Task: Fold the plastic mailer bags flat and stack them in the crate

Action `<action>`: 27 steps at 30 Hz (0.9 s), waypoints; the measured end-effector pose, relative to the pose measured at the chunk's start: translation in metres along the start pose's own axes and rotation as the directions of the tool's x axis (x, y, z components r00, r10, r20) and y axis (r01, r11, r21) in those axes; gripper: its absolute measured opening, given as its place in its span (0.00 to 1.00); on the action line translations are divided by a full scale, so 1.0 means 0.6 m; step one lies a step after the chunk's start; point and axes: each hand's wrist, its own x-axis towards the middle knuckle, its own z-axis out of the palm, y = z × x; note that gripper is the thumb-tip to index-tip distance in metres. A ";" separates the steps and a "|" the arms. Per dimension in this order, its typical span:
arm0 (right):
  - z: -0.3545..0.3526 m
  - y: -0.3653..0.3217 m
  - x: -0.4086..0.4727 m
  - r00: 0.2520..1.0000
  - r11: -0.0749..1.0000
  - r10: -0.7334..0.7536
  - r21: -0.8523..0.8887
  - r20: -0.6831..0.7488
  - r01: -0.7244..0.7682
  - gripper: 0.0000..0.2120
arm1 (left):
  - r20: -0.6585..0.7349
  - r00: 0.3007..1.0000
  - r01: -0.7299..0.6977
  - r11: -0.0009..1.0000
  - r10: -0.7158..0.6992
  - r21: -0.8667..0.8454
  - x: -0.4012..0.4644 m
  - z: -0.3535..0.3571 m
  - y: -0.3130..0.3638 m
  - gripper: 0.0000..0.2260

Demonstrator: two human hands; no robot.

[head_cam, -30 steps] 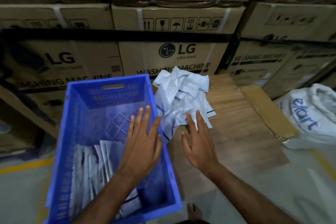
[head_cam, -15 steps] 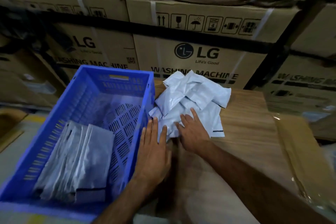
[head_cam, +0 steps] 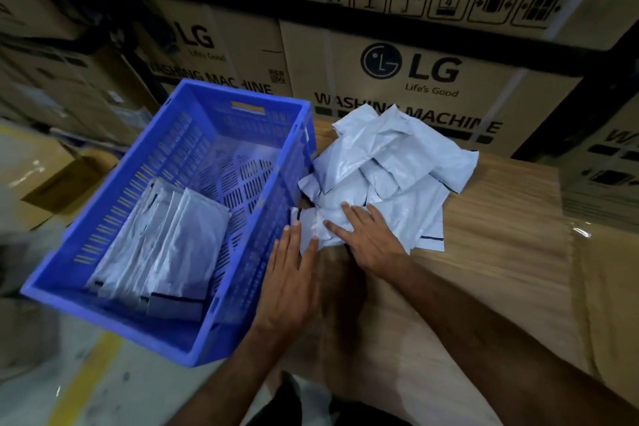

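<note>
A loose heap of crumpled white plastic mailer bags (head_cam: pixel 390 169) lies on the wooden table (head_cam: pixel 501 252), just to the right of the blue plastic crate (head_cam: pixel 173 328). At the heap's near edge, one mailer bag (head_cam: pixel 313 223) sits under both hands. The right hand (head_cam: pixel 370 239) lies palm down on it with the fingers spread and flat. The left hand (head_cam: pixel 290 282) rests beside the crate's right wall, fingers straight and close together, the fingertips touching the bag's near left corner. Neither hand is closed around anything. Inside the crate, a stack of flattened mailer bags (head_cam: pixel 166 249) lies along the near left part of the slotted floor. Behind the table and crate stand large cardboard cartons (head_cam: pixel 432 73) printed "LG" and "WASHING MACHINE".
</note>
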 end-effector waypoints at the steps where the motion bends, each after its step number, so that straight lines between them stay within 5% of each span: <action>1: -0.002 -0.007 -0.008 1.000 1.000 0.023 0.019 -0.013 -0.023 0.33 | -0.009 1.000 -0.011 1.000 0.011 -0.002 -0.002 -0.003 0.001 0.24; 8: 0.023 -0.095 -0.172 0.960 0.943 0.225 0.286 -0.166 -0.172 0.38 | -0.042 0.996 -0.081 0.984 0.075 -0.156 -0.006 -0.026 0.019 0.27; 13: 0.103 -0.148 -0.263 0.977 0.915 0.212 0.357 -0.029 -0.188 0.33 | 0.080 0.978 -0.177 0.969 0.193 -0.170 -0.042 0.047 0.019 0.25; 18: 0.132 -0.161 -0.310 0.951 0.863 0.270 0.477 -0.153 -0.168 0.36 | 0.194 0.900 -0.362 0.918 0.389 -0.163 -0.095 0.130 0.034 0.25; 22: 0.145 -0.165 -0.295 0.875 0.766 0.473 0.539 -0.105 -0.350 0.32 | 0.218 0.906 -0.330 0.928 0.362 -0.172 -0.081 0.156 0.044 0.27; 27: 0.178 -0.172 -0.270 0.834 0.730 0.549 0.523 -0.066 -0.439 0.32 | 0.293 0.881 -0.335 0.928 0.371 -0.165 -0.060 0.182 0.038 0.28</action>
